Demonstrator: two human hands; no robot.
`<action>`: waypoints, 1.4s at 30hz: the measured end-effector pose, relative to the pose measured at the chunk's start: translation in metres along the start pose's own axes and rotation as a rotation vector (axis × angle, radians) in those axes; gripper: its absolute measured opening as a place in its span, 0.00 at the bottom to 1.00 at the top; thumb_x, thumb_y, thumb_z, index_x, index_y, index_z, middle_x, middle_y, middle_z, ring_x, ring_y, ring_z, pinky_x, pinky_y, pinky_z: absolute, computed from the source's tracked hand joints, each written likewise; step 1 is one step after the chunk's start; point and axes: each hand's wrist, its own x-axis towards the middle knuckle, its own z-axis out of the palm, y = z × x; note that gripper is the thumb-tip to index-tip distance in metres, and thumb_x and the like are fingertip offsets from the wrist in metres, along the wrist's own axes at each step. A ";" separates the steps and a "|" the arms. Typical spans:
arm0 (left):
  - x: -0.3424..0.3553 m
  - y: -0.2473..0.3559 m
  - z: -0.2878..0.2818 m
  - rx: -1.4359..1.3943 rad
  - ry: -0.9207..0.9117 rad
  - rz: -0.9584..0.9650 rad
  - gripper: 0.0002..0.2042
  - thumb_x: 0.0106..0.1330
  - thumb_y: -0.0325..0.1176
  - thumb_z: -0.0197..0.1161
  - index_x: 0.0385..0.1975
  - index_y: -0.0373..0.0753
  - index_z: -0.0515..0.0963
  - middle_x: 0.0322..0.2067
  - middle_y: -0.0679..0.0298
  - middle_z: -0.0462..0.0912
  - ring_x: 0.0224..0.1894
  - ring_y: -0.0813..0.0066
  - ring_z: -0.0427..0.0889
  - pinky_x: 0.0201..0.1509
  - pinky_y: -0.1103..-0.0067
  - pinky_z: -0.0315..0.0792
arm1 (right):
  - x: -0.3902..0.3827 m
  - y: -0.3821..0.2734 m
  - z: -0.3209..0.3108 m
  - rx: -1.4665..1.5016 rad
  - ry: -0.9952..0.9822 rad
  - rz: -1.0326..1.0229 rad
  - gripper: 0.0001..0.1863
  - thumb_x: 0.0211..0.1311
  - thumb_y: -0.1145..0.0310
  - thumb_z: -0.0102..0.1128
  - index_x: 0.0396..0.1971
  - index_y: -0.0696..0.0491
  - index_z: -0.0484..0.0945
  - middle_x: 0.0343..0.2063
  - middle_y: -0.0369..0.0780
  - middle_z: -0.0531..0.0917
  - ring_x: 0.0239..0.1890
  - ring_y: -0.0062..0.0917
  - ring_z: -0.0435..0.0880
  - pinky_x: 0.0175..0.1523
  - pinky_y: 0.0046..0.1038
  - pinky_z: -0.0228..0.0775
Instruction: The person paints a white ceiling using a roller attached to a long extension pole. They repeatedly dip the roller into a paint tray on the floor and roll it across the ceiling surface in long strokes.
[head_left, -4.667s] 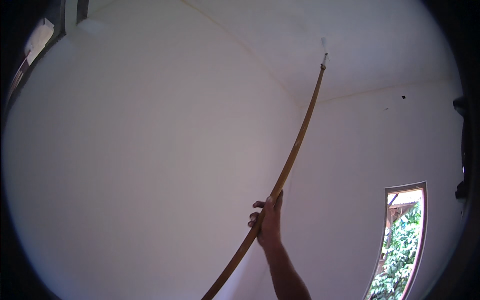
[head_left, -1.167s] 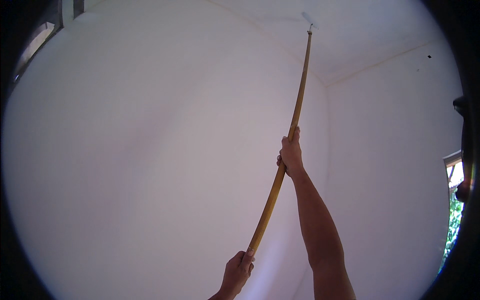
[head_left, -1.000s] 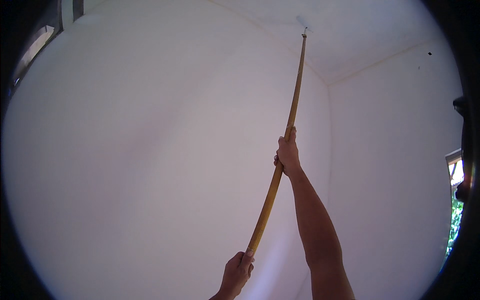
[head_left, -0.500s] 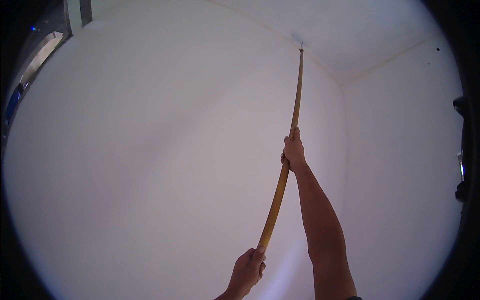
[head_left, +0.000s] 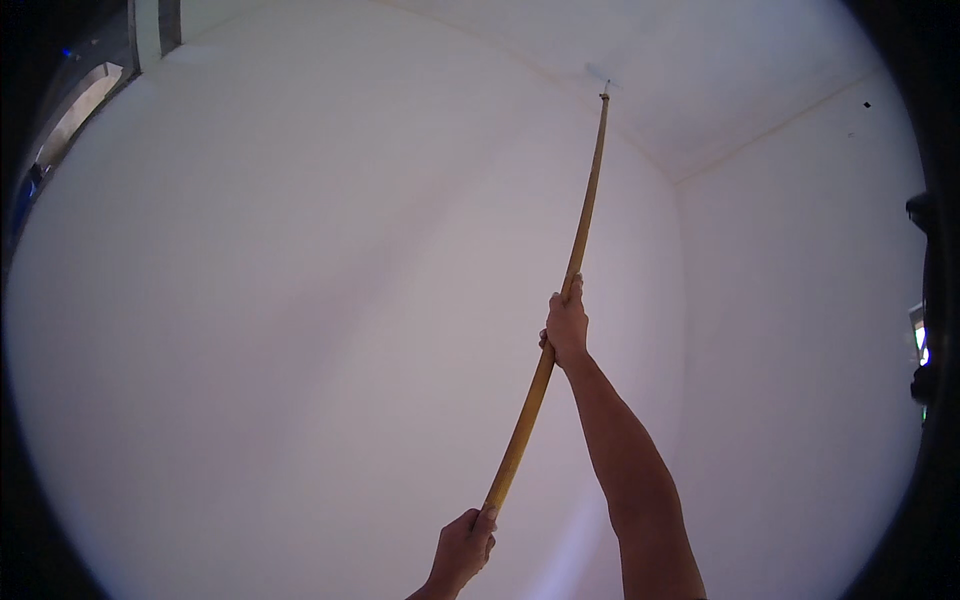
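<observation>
A long yellow-brown pole (head_left: 522, 432) slants upward from my hands toward the ceiling. At its far tip sits a pale paint roller (head_left: 602, 75), small and faint, against the ceiling near where it meets the wall. My left hand (head_left: 463, 550) is wrapped round the pole's lower end, with the thumb along it. Higher up, my right hand (head_left: 568, 325) grips the pole about midway, its arm stretched out. The fingers of both hands are closed.
A broad white wall (head_left: 250, 300) fills the left and middle. It meets another white wall (head_left: 790, 300) at a corner on the right, under the white ceiling (head_left: 740, 60). An opening with a dark frame (head_left: 138, 40) shows at the upper left.
Both hands have moved down and to the left with the pole, so it leans more. The roller has shifted only slightly and stays up at the ceiling.
</observation>
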 end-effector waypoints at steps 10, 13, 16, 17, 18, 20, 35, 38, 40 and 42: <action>0.023 -0.007 -0.003 -0.013 -0.009 -0.013 0.23 0.79 0.52 0.58 0.32 0.35 0.76 0.17 0.72 0.68 0.16 0.87 0.65 0.18 0.83 0.61 | 0.009 0.011 0.004 0.003 0.006 -0.030 0.36 0.78 0.66 0.43 0.81 0.42 0.42 0.22 0.38 0.76 0.13 0.25 0.76 0.17 0.30 0.77; 0.030 -0.009 -0.006 -0.002 -0.025 -0.011 0.22 0.79 0.51 0.58 0.32 0.36 0.76 0.17 0.72 0.68 0.16 0.87 0.66 0.19 0.83 0.62 | 0.013 0.017 0.005 0.023 -0.009 0.022 0.37 0.78 0.63 0.43 0.81 0.36 0.41 0.24 0.36 0.71 0.13 0.21 0.71 0.19 0.29 0.77; 0.039 -0.014 -0.007 0.003 -0.026 0.003 0.22 0.79 0.51 0.58 0.32 0.36 0.76 0.16 0.72 0.69 0.16 0.87 0.66 0.19 0.83 0.62 | 0.018 0.026 0.006 0.031 -0.009 -0.023 0.37 0.78 0.65 0.43 0.81 0.41 0.41 0.21 0.38 0.75 0.13 0.24 0.76 0.17 0.29 0.77; 0.043 -0.016 -0.006 0.009 -0.023 0.009 0.22 0.79 0.51 0.57 0.32 0.36 0.75 0.16 0.71 0.69 0.16 0.87 0.66 0.19 0.83 0.62 | 0.020 0.028 0.005 0.019 -0.002 -0.026 0.37 0.78 0.65 0.43 0.81 0.41 0.41 0.21 0.38 0.75 0.13 0.24 0.76 0.17 0.29 0.78; 0.047 -0.018 -0.005 0.017 -0.013 -0.006 0.22 0.79 0.51 0.57 0.31 0.36 0.75 0.16 0.71 0.69 0.16 0.87 0.66 0.19 0.83 0.62 | 0.021 0.031 0.005 0.014 -0.001 -0.030 0.37 0.78 0.65 0.43 0.81 0.41 0.40 0.21 0.38 0.75 0.13 0.24 0.77 0.18 0.29 0.78; 0.052 -0.019 -0.005 0.019 -0.028 0.011 0.22 0.79 0.51 0.57 0.31 0.36 0.75 0.16 0.72 0.68 0.16 0.87 0.66 0.19 0.83 0.61 | 0.023 0.033 0.006 0.005 -0.001 -0.038 0.37 0.78 0.65 0.43 0.81 0.41 0.40 0.21 0.38 0.76 0.13 0.24 0.77 0.18 0.29 0.78; 0.043 -0.031 -0.029 0.075 -0.028 0.171 0.24 0.78 0.56 0.55 0.33 0.38 0.75 0.18 0.73 0.68 0.16 0.87 0.63 0.17 0.84 0.60 | -0.003 0.003 0.012 0.042 0.027 -0.132 0.38 0.77 0.65 0.44 0.81 0.39 0.39 0.25 0.41 0.78 0.14 0.25 0.77 0.19 0.30 0.78; 0.046 -0.039 -0.038 0.083 -0.027 0.221 0.24 0.78 0.57 0.55 0.33 0.38 0.75 0.18 0.73 0.68 0.16 0.87 0.63 0.18 0.84 0.61 | -0.008 0.002 0.015 0.072 0.023 -0.171 0.38 0.77 0.65 0.44 0.81 0.39 0.39 0.29 0.42 0.78 0.15 0.25 0.77 0.19 0.31 0.78; 0.048 -0.046 -0.038 0.087 -0.021 0.230 0.25 0.78 0.58 0.55 0.33 0.38 0.75 0.18 0.73 0.68 0.16 0.87 0.64 0.19 0.84 0.61 | -0.012 0.004 0.013 0.100 0.018 -0.165 0.39 0.76 0.65 0.44 0.81 0.39 0.39 0.29 0.42 0.78 0.15 0.25 0.77 0.20 0.30 0.78; 0.053 -0.049 -0.035 0.090 -0.014 0.209 0.25 0.78 0.59 0.55 0.33 0.39 0.75 0.18 0.73 0.68 0.17 0.87 0.64 0.19 0.84 0.61 | -0.015 0.005 0.011 0.116 0.013 -0.184 0.39 0.76 0.65 0.44 0.81 0.39 0.39 0.30 0.42 0.77 0.16 0.25 0.77 0.20 0.30 0.78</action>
